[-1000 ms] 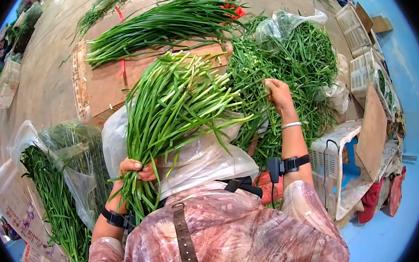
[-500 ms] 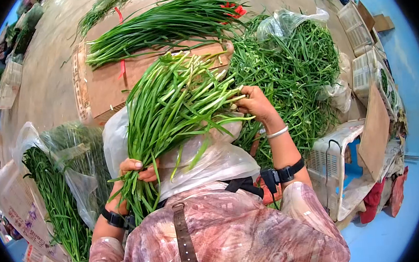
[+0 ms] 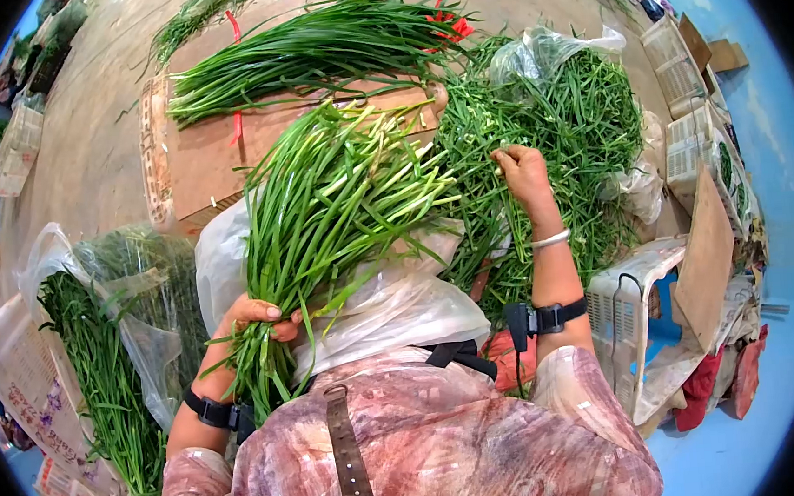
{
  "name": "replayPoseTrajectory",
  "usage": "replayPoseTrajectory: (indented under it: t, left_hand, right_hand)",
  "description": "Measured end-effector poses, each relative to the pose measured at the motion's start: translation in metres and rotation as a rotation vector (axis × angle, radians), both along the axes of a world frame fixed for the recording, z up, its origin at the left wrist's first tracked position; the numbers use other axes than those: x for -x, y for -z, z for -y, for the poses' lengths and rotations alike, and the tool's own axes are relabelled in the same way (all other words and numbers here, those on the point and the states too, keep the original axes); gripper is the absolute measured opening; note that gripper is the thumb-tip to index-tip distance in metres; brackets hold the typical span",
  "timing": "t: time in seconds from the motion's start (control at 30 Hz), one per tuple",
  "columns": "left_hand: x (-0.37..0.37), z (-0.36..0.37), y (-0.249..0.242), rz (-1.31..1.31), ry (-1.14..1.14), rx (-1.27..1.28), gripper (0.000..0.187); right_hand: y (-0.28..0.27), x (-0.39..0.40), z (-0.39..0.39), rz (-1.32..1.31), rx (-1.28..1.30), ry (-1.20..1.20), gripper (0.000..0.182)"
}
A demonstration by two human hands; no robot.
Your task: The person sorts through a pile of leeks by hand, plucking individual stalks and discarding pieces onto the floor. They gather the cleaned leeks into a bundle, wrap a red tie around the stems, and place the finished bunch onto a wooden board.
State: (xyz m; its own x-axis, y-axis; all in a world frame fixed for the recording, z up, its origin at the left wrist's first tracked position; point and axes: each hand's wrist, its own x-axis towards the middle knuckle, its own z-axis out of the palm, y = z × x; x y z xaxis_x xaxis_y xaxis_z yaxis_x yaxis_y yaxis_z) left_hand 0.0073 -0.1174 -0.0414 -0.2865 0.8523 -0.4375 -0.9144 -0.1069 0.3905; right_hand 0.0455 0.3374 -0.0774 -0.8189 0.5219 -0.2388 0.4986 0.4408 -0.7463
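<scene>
My left hand (image 3: pixel 258 317) is wrapped round the leafy end of a bunch of garlic chives (image 3: pixel 328 197). The bunch fans out over my lap, its pale stem ends pointing up and to the right. My right hand (image 3: pixel 525 177) is apart from the bunch, fingers pinched together, over a big heap of loose greens (image 3: pixel 545 115). Something small and pale may be at its fingertips, too small to name. A clear plastic sheet (image 3: pixel 383 310) covers my lap beneath the bunch.
Ahead, a larger bundle of chives (image 3: pixel 307 54) lies on a cardboard-topped surface (image 3: pixel 209 169) with red ties (image 3: pixel 240 130). Bagged chives (image 3: pixel 109 382) stand at my left. On the right are a white crate (image 3: pixel 622 323) and more crates (image 3: pixel 687 146).
My right hand has left the stem ends of the bunch and moved right, over the heap. The left hand keeps its hold, almost in the same place.
</scene>
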Motion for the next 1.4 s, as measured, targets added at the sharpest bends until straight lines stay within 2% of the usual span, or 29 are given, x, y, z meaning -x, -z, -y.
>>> replayPoseTrajectory:
  t: [0.03,0.1,0.13,0.17,0.2,0.23,0.3,0.33,0.4,0.43,0.5,0.57,0.63,0.67,0.8,0.83,0.9,0.93,1.0,1.03,1.07,1.1,1.13,1.17,1.23,1.27,1.3,1.37,1.4]
  left_hand:
    - [0.001,0.001,0.002,0.016,0.013,-0.02,0.051]
    - [0.0,0.001,0.003,0.013,0.013,-0.017,0.05]
    - [0.0,0.0,0.004,0.004,0.011,-0.017,0.05]
    - [0.0,-0.002,0.002,0.002,0.013,-0.017,0.05]
    - [-0.001,-0.005,-0.002,-0.008,-0.001,-0.017,0.05]
    - [-0.001,-0.005,-0.005,-0.019,-0.02,-0.014,0.05]
    - [-0.001,0.001,0.004,-0.003,-0.018,-0.023,0.05]
    - [-0.001,0.003,0.007,0.014,-0.002,-0.04,0.05]
    - [-0.001,0.004,0.007,0.004,-0.009,-0.029,0.05]
    - [-0.001,0.005,0.007,-0.003,-0.015,-0.011,0.05]
    - [-0.002,0.006,0.01,0.014,-0.009,-0.007,0.049]
    - [0.0,0.003,0.007,0.026,0.002,-0.008,0.049]
    - [0.001,-0.003,-0.001,-0.092,0.04,0.06,0.035]
    - [0.001,-0.003,-0.001,-0.091,0.037,0.062,0.035]
    - [0.001,-0.002,-0.002,-0.091,0.032,0.043,0.035]
    - [0.001,-0.003,-0.003,-0.09,0.034,0.038,0.036]
    - [0.0,-0.005,-0.006,-0.09,0.013,0.037,0.036]
    - [0.0,-0.006,-0.006,-0.091,-0.011,0.036,0.037]
    - [-0.001,-0.008,-0.008,-0.083,-0.036,0.055,0.038]
    - [-0.003,-0.007,-0.008,-0.071,-0.056,0.08,0.038]
    - [-0.003,-0.008,-0.008,-0.07,-0.05,0.082,0.038]
    - [-0.002,-0.009,-0.008,-0.048,-0.05,0.078,0.037]
    - [-0.002,-0.008,-0.009,-0.025,-0.053,0.076,0.036]
    - [-0.001,-0.007,-0.007,-0.028,-0.054,0.078,0.036]
    - [0.001,-0.004,-0.002,-0.062,0.02,0.015,0.034]
    - [0.001,-0.007,-0.005,-0.103,0.026,0.02,0.033]
    - [0.001,-0.007,-0.007,-0.102,0.019,0.019,0.033]
    - [0.0,-0.008,-0.01,-0.119,0.039,0.045,0.034]
    - [0.0,-0.006,-0.008,-0.118,0.042,0.042,0.034]
  right_hand:
    - [-0.017,0.001,0.007,0.0,-0.001,-0.001,0.018]
    - [-0.044,0.002,0.04,-0.21,0.109,-0.357,0.02]
    - [-0.049,0.005,0.055,-0.134,0.091,-0.417,0.021]
    - [-0.051,0.008,0.064,-0.059,0.074,-0.479,0.022]
    - [-0.02,0.014,0.059,-0.11,0.175,-0.527,0.022]
    - [-0.02,0.018,0.064,-0.104,0.195,-0.56,0.019]
    - [-0.023,0.022,0.068,-0.083,-0.068,-0.589,0.016]
    - [-0.024,0.02,0.069,-0.083,-0.067,-0.59,0.016]
    - [-0.026,0.014,0.071,-0.123,0.297,-0.489,0.011]
    - [-0.025,0.013,0.072,-0.122,0.297,-0.491,0.011]
    - [-0.019,0.008,0.079,-0.251,0.709,-0.18,0.009]
    - [-0.009,0.006,0.082,-0.29,0.709,-0.11,0.009]
    - [0.004,0.005,0.082,-0.3,0.416,-0.158,0.011]
    - [0.005,0.006,0.082,-0.299,0.418,-0.161,0.011]
    - [0.003,0.002,0.07,-0.448,0.52,0.293,0.013]
    - [0.006,0.001,0.055,-0.415,0.449,0.401,0.015]
    - [0.026,-0.005,0.015,-0.538,0.735,0.675,0.016]
    - [0.016,-0.004,0.017,-0.542,0.731,0.671,0.016]
    - [-0.022,0.001,0.037,-0.56,0.64,0.439,0.018]
    - [-0.037,0.005,0.056,-0.485,0.521,0.254,0.017]
    - [-0.035,0.007,0.066,-0.346,0.319,0.003,0.02]
    - [-0.042,0.013,0.081,-0.148,0.036,-0.115,0.027]
    - [-0.036,0.014,0.093,-0.16,-0.076,-0.231,0.035]
    - [-0.036,0.015,0.102,-0.136,-0.237,-0.326,0.033]
    - [-0.032,0.019,0.108,-0.066,-0.199,-0.36,0.03]
    - [-0.022,0.02,0.108,-0.195,-0.133,-0.309,0.023]
    - [-0.018,0.02,0.105,-0.195,-0.133,-0.316,0.023]
    - [-0.019,0.017,0.1,-0.343,0.171,0.005,0.014]
    - [-0.015,0.018,0.087,-0.324,0.211,0.184,0.011]
